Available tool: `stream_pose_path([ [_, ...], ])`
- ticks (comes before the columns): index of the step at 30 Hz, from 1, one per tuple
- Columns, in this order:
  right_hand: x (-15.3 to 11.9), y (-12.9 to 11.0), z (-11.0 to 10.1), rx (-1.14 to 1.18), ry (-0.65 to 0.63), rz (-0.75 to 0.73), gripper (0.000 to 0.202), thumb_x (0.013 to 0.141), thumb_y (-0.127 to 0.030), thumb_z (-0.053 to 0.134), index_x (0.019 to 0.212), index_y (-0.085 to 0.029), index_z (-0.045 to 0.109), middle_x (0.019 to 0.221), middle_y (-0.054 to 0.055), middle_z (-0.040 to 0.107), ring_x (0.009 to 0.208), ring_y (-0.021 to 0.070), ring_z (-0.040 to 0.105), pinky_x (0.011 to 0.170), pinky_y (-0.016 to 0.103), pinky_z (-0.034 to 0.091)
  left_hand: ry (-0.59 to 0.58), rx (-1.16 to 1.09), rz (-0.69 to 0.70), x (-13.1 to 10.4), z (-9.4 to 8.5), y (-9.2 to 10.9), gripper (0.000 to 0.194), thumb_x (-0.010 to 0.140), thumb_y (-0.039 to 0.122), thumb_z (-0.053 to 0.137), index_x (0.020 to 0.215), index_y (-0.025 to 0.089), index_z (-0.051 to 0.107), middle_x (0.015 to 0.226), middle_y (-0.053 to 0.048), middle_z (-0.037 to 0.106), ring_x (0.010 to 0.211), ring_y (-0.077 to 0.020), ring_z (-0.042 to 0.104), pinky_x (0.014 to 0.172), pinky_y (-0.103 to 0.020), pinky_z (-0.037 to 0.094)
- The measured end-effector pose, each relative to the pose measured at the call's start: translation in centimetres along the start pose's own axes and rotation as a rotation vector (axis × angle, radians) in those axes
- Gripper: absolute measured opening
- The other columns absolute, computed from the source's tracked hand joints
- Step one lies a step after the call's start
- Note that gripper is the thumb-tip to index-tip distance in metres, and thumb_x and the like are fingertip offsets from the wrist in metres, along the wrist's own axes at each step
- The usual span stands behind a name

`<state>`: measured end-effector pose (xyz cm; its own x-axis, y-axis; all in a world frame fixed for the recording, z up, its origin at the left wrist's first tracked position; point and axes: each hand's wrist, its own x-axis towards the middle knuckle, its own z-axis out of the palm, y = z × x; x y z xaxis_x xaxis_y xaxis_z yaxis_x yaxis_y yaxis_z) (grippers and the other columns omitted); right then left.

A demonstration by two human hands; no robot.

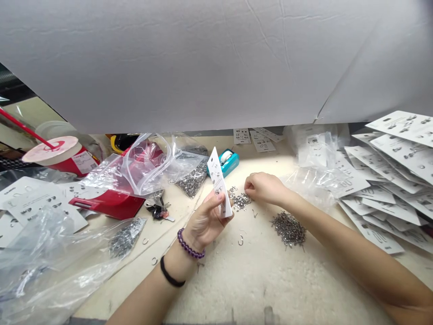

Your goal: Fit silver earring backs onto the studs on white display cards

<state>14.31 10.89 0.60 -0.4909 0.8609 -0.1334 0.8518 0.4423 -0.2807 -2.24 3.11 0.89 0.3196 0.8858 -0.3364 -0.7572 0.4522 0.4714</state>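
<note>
My left hand (210, 217) grips a white earring card (219, 185) between thumb and fingers, tilted nearly edge-on, with small metal pieces on it. My right hand (264, 187) is closed at the right edge of a small pile of metal pieces (241, 201); what its fingertips hold, if anything, is too small to make out. A second, darker pile of tiny metal pieces (289, 229) lies below the right wrist. Behind the card stands a teal tape dispenser (230, 163). One open ring (240, 240) rests on the table nearer to me.
Stacked earring cards (389, 180) fill the right side, beside clear plastic bags (313, 185). On the left are a red scoop (115, 205), a cup with a red straw (64, 155), more bags and cards. A big white panel (203, 67) overhangs the table's back.
</note>
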Motion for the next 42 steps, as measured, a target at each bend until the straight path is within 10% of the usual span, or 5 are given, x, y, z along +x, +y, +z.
stream_pose_path([
  [26, -0.2, -0.5, 0.3, 0.094, 0.163, -0.068, 0.020, 0.081, -0.015, 0.046, 0.070, -0.014, 0.063, 0.079, 0.006, 0.060, 0.066, 0.0130, 0.054, 0.055, 0.024, 0.035, 0.023, -0.029, -0.028, 0.0, 0.0, -0.5, 0.039, 0.055, 0.014, 0.076, 0.085, 0.018, 0.051, 0.065, 0.006, 0.052, 0.055, -0.0036, 0.050, 0.046, -0.012, 0.041],
  [34, -6.8, -4.1, -0.9, 1.288, 0.257, -0.019, 0.014, 0.078, -0.031, 0.057, 0.079, -0.018, 0.061, 0.073, 0.000, 0.060, 0.055, 0.0072, 0.050, 0.050, 0.021, 0.043, 0.064, -0.004, -0.055, -0.7, 0.8, -2.0, 0.035, 0.052, 0.019, 0.078, 0.079, 0.015, 0.056, 0.063, 0.005, 0.054, 0.054, -0.0033, 0.048, 0.045, -0.012, 0.038],
  [42, -7.5, -4.8, 1.0, 1.506, 0.281, 0.062, 0.009, 0.077, -0.026, 0.059, 0.077, -0.018, 0.063, 0.069, -0.001, 0.061, 0.064, 0.0083, 0.057, 0.064, 0.023, 0.049, 0.018, 0.037, -0.076, -0.7, 1.2, -2.8, 0.029, 0.053, 0.022, 0.078, 0.075, 0.014, 0.061, 0.065, 0.001, 0.062, 0.060, -0.0077, 0.057, 0.048, -0.013, 0.043],
])
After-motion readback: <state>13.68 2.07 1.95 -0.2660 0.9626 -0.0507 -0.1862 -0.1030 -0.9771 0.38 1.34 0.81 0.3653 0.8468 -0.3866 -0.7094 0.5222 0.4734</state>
